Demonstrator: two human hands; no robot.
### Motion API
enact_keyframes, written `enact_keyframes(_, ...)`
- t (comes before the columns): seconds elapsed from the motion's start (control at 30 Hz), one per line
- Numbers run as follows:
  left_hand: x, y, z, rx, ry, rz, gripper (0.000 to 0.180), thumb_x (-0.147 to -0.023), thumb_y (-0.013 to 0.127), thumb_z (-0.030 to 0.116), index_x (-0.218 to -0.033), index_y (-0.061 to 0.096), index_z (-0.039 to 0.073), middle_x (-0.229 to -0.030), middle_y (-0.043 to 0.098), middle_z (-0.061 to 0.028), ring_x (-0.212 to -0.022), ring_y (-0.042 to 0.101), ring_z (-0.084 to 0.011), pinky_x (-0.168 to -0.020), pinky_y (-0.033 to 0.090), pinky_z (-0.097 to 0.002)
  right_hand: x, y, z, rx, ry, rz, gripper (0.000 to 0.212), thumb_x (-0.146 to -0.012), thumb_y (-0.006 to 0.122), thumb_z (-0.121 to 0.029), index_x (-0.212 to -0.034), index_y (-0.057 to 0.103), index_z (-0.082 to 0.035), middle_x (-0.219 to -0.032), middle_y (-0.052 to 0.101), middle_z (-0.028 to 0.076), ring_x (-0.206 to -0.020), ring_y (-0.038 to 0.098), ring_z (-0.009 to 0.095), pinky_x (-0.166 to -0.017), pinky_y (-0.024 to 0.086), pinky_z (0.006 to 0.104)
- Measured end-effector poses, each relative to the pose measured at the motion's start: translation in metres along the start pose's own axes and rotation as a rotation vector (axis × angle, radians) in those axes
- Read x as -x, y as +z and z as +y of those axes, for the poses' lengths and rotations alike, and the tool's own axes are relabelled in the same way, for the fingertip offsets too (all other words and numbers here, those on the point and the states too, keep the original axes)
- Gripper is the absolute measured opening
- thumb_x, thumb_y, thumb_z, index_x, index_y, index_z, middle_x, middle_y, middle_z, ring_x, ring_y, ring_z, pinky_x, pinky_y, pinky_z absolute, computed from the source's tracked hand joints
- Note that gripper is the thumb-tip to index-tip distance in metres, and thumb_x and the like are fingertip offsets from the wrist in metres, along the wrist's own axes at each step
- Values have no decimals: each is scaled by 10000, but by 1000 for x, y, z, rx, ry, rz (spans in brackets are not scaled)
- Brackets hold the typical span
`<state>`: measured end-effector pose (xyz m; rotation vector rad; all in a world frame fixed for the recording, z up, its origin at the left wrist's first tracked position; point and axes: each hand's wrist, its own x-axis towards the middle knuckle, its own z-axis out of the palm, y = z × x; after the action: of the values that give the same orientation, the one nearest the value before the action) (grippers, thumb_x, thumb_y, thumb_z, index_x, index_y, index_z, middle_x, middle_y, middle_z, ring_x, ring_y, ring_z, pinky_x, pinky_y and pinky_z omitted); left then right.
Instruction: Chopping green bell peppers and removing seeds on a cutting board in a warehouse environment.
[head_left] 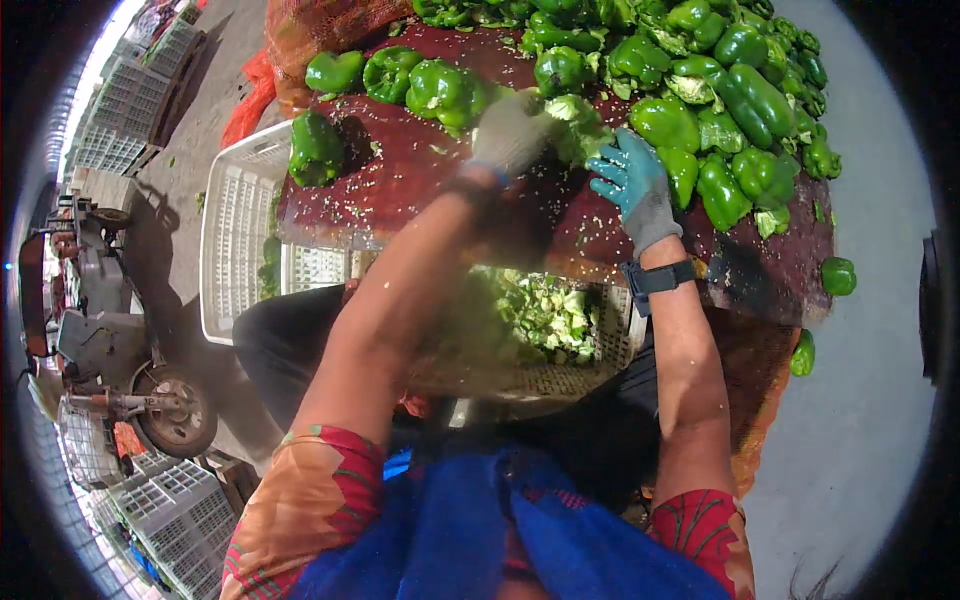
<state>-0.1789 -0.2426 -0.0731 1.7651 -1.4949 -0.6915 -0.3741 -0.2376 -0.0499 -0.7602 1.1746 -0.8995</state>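
A heap of green bell peppers [740,110] covers the right and far part of a dark red tabletop [390,215] strewn with pale seeds. My left hand [512,135], in a light grey glove, is smeared by motion over the middle of the table, so its fingers cannot be made out. Next to it lies a blurred, pale green pepper piece [580,130]. My right hand [635,185], in a teal and grey glove, has its fingers spread beside the near edge of the heap. Several whole peppers [445,92] sit apart at the far left.
Below the table edge, a pale crate [620,325] between my legs holds green pepper scraps [545,315]. Another white crate [245,235] stands at the left. An orange mesh sack [320,40] rests at the far left. A parked vehicle [110,330] and stacked crates [110,130] are farther left.
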Motion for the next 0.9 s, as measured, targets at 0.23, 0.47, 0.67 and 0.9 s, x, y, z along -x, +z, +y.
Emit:
enact_keyframes(0.23, 30, -22, 50, 388, 250, 495, 275, -850, 611, 146, -1113, 613, 65, -995, 676, -172, -917, 653, -367, -795, 508, -426, -16, -7, -4, -263, -164, 213, 491, -944, 573, -346, -1370, 468, -126, -1223, 580, 136, -1096, 573, 304, -861, 512, 456)
enact_keyframes(0.47, 46, 6, 35, -24, 347, 312, 309, -863, 625, 145, -1164, 604, 78, -1111, 644, -175, -996, 622, -366, -840, 498, -420, -15, 9, -14, -663, -69, -341, 417, -1007, 431, -414, -1196, 580, -74, -1199, 623, 90, -1066, 612, 253, -994, 467, 398)
enact_keyframes(0.67, 35, 11, 36, 472, 81, 199, 259, -892, 606, 190, -1096, 638, 33, -1019, 671, -190, -892, 652, -296, -798, 502, -365, -3, 9, -15, -576, -117, -345, 465, -1022, 406, -424, -1292, 517, -62, -1250, 579, 97, -1143, 571, 256, -986, 479, 408)
enact_keyframes(0.9, 34, -2, 33, 874, -169, -43, 183, -908, 625, 177, -1011, 622, 25, -820, 614, -18, -676, 561, -103, -583, 466, -256, -2, 3, -3, -190, -131, -370, 362, -986, 483, -313, -1266, 541, -90, -1114, 638, 86, -967, 656, 264, -692, 604, 444)
